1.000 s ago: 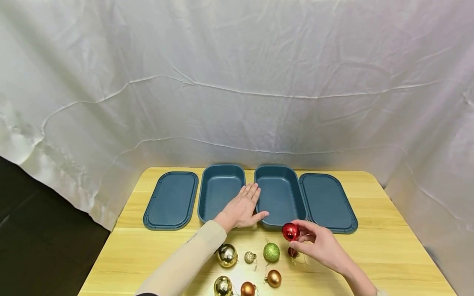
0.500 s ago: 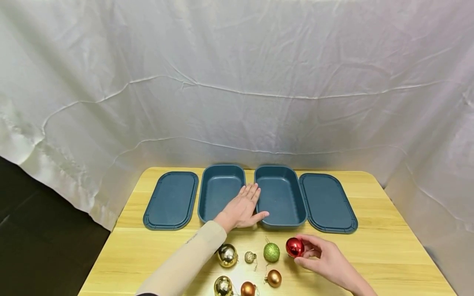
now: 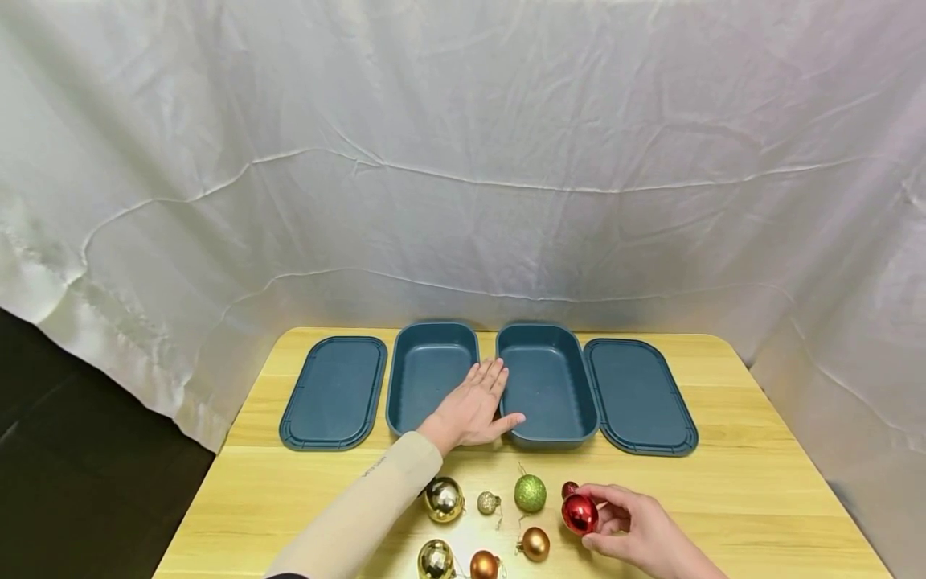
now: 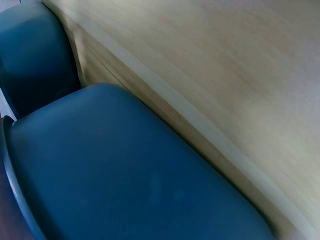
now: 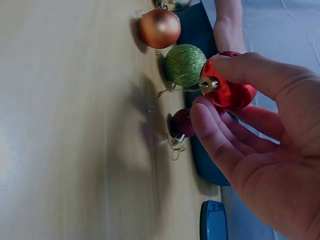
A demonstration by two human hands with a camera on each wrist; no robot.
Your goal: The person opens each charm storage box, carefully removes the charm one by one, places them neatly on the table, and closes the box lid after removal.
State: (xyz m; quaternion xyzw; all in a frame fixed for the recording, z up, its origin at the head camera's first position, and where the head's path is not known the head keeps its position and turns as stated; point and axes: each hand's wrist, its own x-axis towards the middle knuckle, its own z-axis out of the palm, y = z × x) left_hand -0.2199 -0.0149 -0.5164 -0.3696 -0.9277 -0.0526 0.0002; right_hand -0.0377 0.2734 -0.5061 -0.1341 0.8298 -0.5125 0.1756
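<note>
A shiny red Christmas bauble [image 3: 579,514] is pinched between thumb and fingers of my right hand [image 3: 628,524], low over the near right of the table. In the right wrist view its gold cap [image 5: 209,85] points toward the table side. Just beyond it lies a small dark red bauble [image 3: 569,489], with a green glitter bauble [image 3: 530,493] to the left. My left hand [image 3: 472,408] lies with straight fingers across the neighbouring rims of two blue boxes, the left box [image 3: 427,386] and the right box [image 3: 553,394]. The left wrist view shows blue plastic [image 4: 125,170] close up, but no fingers.
Two blue lids, the left lid [image 3: 336,394] and the right lid [image 3: 642,394], flank the boxes. Nearer me lie gold baubles [image 3: 444,499], a small glitter bauble [image 3: 488,503] and copper baubles [image 3: 535,544]. A pale curtain [image 3: 506,201] hangs behind the table.
My right hand has drawn the red bauble away from the right box, toward the near side. The small dark red bauble shows beyond it again. My left hand stays put.
</note>
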